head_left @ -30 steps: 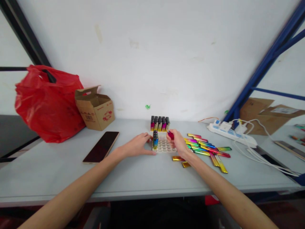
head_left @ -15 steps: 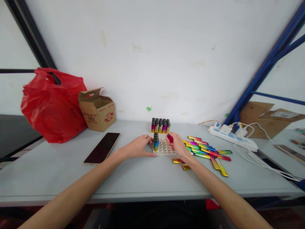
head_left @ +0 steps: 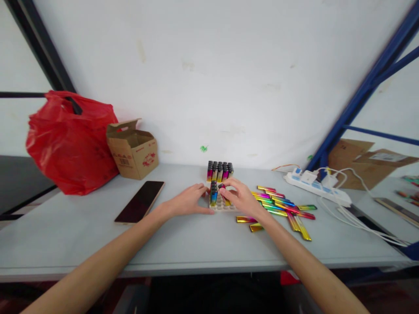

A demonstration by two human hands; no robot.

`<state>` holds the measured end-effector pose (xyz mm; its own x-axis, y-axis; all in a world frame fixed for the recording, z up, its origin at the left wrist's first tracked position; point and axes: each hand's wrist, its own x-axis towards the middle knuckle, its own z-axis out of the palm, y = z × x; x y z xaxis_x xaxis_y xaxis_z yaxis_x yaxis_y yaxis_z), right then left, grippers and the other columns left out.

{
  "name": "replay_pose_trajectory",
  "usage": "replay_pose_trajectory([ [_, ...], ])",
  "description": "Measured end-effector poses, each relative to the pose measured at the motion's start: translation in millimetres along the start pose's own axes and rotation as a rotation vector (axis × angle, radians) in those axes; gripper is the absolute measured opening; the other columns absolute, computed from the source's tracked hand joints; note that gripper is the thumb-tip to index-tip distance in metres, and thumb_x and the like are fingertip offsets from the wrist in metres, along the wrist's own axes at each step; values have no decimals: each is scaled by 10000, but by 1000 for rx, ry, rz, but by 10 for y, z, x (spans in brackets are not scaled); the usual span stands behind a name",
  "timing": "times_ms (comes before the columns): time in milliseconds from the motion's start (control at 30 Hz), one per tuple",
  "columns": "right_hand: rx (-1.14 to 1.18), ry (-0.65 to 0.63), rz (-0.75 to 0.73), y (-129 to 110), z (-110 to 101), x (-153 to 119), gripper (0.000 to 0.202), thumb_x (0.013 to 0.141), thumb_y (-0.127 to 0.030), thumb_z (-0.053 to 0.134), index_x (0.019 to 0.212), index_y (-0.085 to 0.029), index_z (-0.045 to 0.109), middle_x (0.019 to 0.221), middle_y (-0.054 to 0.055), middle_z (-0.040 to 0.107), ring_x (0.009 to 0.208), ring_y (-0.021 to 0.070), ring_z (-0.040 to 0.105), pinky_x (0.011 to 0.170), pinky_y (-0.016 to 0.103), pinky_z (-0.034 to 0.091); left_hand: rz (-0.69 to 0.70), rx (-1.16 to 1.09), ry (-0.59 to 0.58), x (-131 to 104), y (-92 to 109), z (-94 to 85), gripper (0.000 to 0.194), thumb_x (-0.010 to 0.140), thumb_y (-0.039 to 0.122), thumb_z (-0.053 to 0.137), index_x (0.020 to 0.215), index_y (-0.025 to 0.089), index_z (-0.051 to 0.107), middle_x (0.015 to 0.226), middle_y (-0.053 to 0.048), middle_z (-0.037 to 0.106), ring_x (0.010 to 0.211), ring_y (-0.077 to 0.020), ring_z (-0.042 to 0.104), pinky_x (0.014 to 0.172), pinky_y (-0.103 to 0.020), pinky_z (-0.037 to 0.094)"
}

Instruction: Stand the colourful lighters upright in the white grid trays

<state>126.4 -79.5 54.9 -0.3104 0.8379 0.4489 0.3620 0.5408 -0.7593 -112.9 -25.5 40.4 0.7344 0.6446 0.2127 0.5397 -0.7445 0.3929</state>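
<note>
At mid-surface (head_left: 196, 244), your right hand (head_left: 240, 198) pinches a lighter (head_left: 222, 188) in its fingers above the tray (head_left: 221, 205); your left hand (head_left: 188, 201), fingers loosely spread, rests against the tray's left edge. One block of lighters (head_left: 220, 171) stands behind, loose lighters (head_left: 281, 206) lie right. One phone (head_left: 140, 202), one box (head_left: 132, 149), one bag (head_left: 70, 141) sit left; one power strip (head_left: 317, 187) right.

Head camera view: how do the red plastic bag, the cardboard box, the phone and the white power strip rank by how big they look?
1. red plastic bag, clearly largest.
2. cardboard box.
3. phone and white power strip look about alike; the phone lies nearer the camera, so I won't rank them.
</note>
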Motion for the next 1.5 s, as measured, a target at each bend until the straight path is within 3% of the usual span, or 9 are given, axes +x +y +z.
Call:
replay_pose_trajectory([
  [133, -235, -6, -68, -71, -13, -23, 340, 1011, -524, 597, 958, -201, 691, 847, 31, 684, 788, 179, 633, 769, 313, 499, 3, 28, -7, 4, -2, 7, 617, 796, 734, 738, 1061, 185, 647, 1057, -85, 652, 998, -298, 635, 897, -388, 507],
  [367, -219, -42, 7, -99, -30, -52, 273, 1023, -460, 605, 1059, -206, 698, 876, 25, 795, 783, 190, 735, 770, 303, 529, 11, 9, 7, -1, -3, 19, 615, 780, 716, 764, 1050, 173, 657, 1038, -88, 657, 976, -298, 639, 875, -385, 507],
  [533, -271, -198, -63, -7, -29, -43, 257, 1030, -447, 609, 1033, -212, 713, 895, 35, 790, 759, 190, 722, 731, 294, 524, 24, 3, 26, -7, -16, 27, 582, 783, 706, 767, 1028, 191, 646, 1043, -85, 662, 975, -299, 643, 873, -392, 507],
  [800, -563, -175, -34, -37, 43, -24, 346, 977, -568, 658, 999, -225, 694, 729, -1, 700, 658, 173, 608, 615, 272, 378, -2, 15, 1, -2, 12, 0, 579, 789, 706, 762, 1039, 198, 644, 1062, -95, 674, 988, -316, 651, 854, -395, 516],
  [1000, -551, -45, 54, 163, -588, -66, 297, 1073, -440, 506, 1112, -203, 682, 843, 22, 736, 739, 168, 646, 717, 280, 450, -41, 15, -11, 6, 13, -15, 644, 785, 727, 744, 1131, 193, 648, 1110, -105, 681, 1037, -325, 660, 936, -412, 523],
  [1167, -733, 93, 189, 501, -1309, -174, 166, 981, -265, 584, 955, -166, 715, 942, 112, 772, 878, 237, 703, 849, 366, 519, -42, -17, -36, 0, -5, -80, 669, 761, 738, 741, 1137, 190, 668, 1094, -100, 684, 998, -309, 667, 907, -391, 534],
  [1267, -661, 43, 225, 435, -1593, -403, 198, 965, -327, 600, 957, -178, 730, 962, 109, 781, 852, 247, 717, 823, 389, 551, -22, -13, -49, -12, -39, -133, 634, 758, 727, 741, 1096, 194, 681, 1053, -88, 688, 942, -292, 665, 861, -375, 532],
  [1367, -601, -8, 222, 165, -1678, -748, 294, 962, -457, 618, 1013, -200, 751, 1048, 115, 776, 941, 273, 721, 824, 405, 577, -15, 15, -61, -21, -68, -159, 603, 763, 698, 748, 1074, 186, 682, 1018, -81, 686, 919, -286, 659, 852, -370, 522],
  [1500, -633, -76, 203, -131, -1437, -1213, 257, 969, -445, 646, 1096, -259, 770, 1153, 110, 751, 1097, 297, 697, 993, 457, 558, -6, 18, -56, -26, -76, -149, 572, 772, 658, 751, 1088, 184, 691, 1047, -86, 689, 938, -284, 662, 866, -362, 522],
])
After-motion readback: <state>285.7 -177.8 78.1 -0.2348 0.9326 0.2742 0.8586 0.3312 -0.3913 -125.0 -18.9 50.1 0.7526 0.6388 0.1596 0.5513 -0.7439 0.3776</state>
